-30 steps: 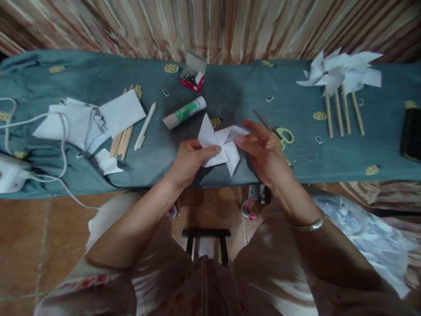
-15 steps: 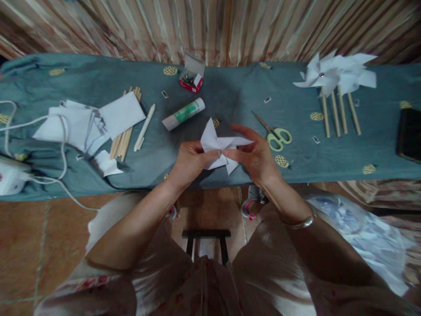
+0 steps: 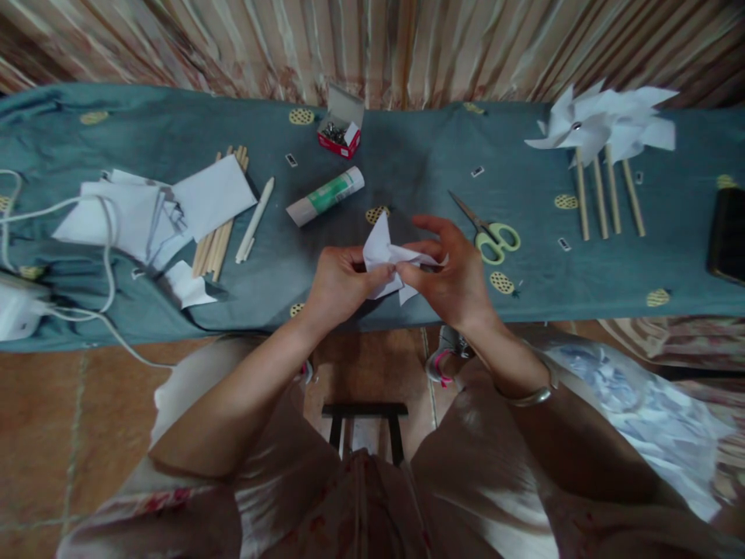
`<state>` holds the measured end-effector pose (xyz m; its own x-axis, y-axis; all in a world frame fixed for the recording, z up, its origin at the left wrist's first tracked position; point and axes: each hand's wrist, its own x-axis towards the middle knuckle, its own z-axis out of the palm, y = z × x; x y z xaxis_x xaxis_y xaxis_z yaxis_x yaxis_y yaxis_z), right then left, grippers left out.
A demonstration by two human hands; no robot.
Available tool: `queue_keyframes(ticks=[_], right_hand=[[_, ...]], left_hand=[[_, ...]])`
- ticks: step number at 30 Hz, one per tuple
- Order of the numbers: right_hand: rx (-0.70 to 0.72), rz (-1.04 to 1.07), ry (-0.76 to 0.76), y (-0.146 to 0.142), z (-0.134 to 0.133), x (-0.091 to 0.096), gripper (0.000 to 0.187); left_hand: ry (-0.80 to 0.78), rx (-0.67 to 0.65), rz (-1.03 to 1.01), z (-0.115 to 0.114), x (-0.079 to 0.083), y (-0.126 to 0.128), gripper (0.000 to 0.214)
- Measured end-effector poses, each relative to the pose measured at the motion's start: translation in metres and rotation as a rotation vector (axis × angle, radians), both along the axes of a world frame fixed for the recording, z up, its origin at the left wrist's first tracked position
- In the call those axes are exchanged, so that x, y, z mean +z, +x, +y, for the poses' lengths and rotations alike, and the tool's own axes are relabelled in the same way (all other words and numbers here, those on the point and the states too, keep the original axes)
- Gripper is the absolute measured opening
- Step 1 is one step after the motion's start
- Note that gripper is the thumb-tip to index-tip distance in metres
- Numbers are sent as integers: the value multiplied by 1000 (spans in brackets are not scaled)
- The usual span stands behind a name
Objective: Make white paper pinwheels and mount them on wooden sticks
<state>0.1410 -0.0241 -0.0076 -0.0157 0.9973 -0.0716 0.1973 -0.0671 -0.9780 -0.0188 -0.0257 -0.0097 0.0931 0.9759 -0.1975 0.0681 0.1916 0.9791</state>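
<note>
A white paper pinwheel (image 3: 379,242) is held between both hands over the front edge of the cloth-covered table. My left hand (image 3: 343,281) grips its left side, thumb pressed near the folded centre. From the other side my right hand (image 3: 452,273) pinches it, thumb tip almost meeting the left thumb at the middle, index finger raised off the paper. The fingers beneath the paper are partly hidden. Beyond the hands lies a green and white glue stick (image 3: 327,196), and scissors (image 3: 487,231) with pale green handles rest to the right.
Finished pinwheels (image 3: 605,124) on wooden sticks lie at the right. A red box (image 3: 339,140) of small metal pins stands open at the back. Left are a white pen (image 3: 254,221), wooden sticks (image 3: 213,256), paper sheets (image 3: 215,198) and a white cable (image 3: 110,256). A dark device (image 3: 727,237) sits far right.
The pinwheel and both hands stay close to the same spot. My right hand has shifted slightly over the paper, covering more of its right blade. The view has moved a little.
</note>
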Motion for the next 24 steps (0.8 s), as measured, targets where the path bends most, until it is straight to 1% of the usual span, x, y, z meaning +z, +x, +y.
queue_keyframes(ticks=[7,12,16,20,24], right_hand=[[-18,-177,92,-2,-3,1,51],[-13,-293,149,-3,-5,4,50],[-7,-296,130,-3,-4,7,47],[25,-238,56,-2,-1,8,43],[52,-184,27,1,1,8,39]], left_hand=[[27,-1,70,1,-2,-1,12],[5,10,89,2,0,0,13],[1,20,97,2,2,0,11],[5,9,105,3,3,-2,10],[13,-3,123,3,3,-4,10]])
